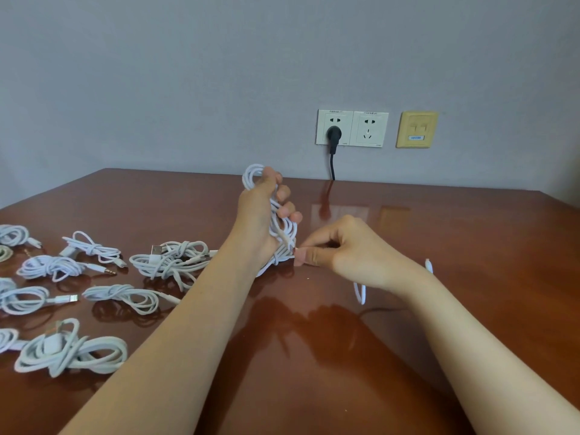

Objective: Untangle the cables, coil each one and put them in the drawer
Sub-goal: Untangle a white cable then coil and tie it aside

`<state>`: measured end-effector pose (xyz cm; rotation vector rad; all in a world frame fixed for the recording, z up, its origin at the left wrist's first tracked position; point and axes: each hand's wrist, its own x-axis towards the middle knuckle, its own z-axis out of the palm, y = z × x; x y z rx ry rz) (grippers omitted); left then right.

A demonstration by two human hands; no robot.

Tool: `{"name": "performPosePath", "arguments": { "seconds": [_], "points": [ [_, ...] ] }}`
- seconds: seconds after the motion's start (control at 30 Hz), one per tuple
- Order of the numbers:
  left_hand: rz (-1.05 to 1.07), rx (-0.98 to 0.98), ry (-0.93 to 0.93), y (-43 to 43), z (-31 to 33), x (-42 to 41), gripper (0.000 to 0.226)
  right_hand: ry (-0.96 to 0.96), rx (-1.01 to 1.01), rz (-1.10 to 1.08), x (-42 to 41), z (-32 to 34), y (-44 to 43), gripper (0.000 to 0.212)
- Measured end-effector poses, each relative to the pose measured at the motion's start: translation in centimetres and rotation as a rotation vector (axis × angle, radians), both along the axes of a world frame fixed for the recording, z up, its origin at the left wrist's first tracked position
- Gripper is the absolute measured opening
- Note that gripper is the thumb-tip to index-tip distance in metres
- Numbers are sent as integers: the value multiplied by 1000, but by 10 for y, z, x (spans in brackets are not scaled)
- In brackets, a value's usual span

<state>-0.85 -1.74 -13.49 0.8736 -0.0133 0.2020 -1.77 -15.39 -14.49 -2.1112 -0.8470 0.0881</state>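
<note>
The white cable [251,174] is up off the desk [439,246], looped in the left hand [260,215], whose fingers curl right round the loops. The right hand [345,246] pinches a strand at the bottom of the coil between thumb and fingertips, and a loose tail [361,293] hangs under that wrist. This stuff looks light, thin and floppy, maybe a bit slick, so I'd guess the loops spring open the second the grip slackens. Best hold is across the whole coil at its middle, with the free end pinched close to the wrap, not by the plug. Tied bundles [72,350] sit on the desk to the left, near a messier clump [169,259]. No drawer in view.
</note>
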Motion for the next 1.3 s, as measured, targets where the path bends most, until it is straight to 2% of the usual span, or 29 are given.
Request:
{"name": "performPosePath", "arguments": {
  "seconds": [0.2, 0.27, 0.33, 0.43, 0.5, 0.6, 0.73, 0.87, 1.03, 1.1, 1.23, 1.3],
  "points": [
    [27, 455, 192, 0, -5, 1, 27, -67, 25, -24, 0, -5, 2, 5],
    [3, 519, 206, 0, -4, -3, 25, -73, 65, -38, 3, -5, 1, 4],
    [-27, 541, 225, 0, -4, -4, 25, -118, 48, -59, 4, -5, 1, 15],
    [-8, 705, 256, -1, -7, 0, 26, -190, 10, -141, 6, -6, -1, 33],
    [-5, 799, 240, -4, -9, -1, 34, -235, -79, -149, 4, -5, 0, 46],
    [-33, 943, 244, -9, -11, -5, 43, -392, -310, -161, -3, -1, 2, 53],
    [-104, 1134, 261, -11, -12, -5, 36, -482, -455, -233, -8, 4, 1, 62],
    [-277, 1239, 240, -16, -9, -11, 33, -475, -515, -262, -7, 3, -2, 66],
    [-459, 1258, 292, -11, -9, -14, 41, -351, -424, -246, -5, 1, -3, 75],
    [-480, 1313, 297, -13, -10, -16, 46, -299, -401, -238, -1, -1, -5, 83],
    [-528, 1344, 328, -14, -10, -16, 49, -176, -322, -199, 8, -4, -11, 113],
    [-561, 1341, 351, -12, -11, -16, 57, -90, -261, -169, 12, -2, -14, 111]
  ]
}}
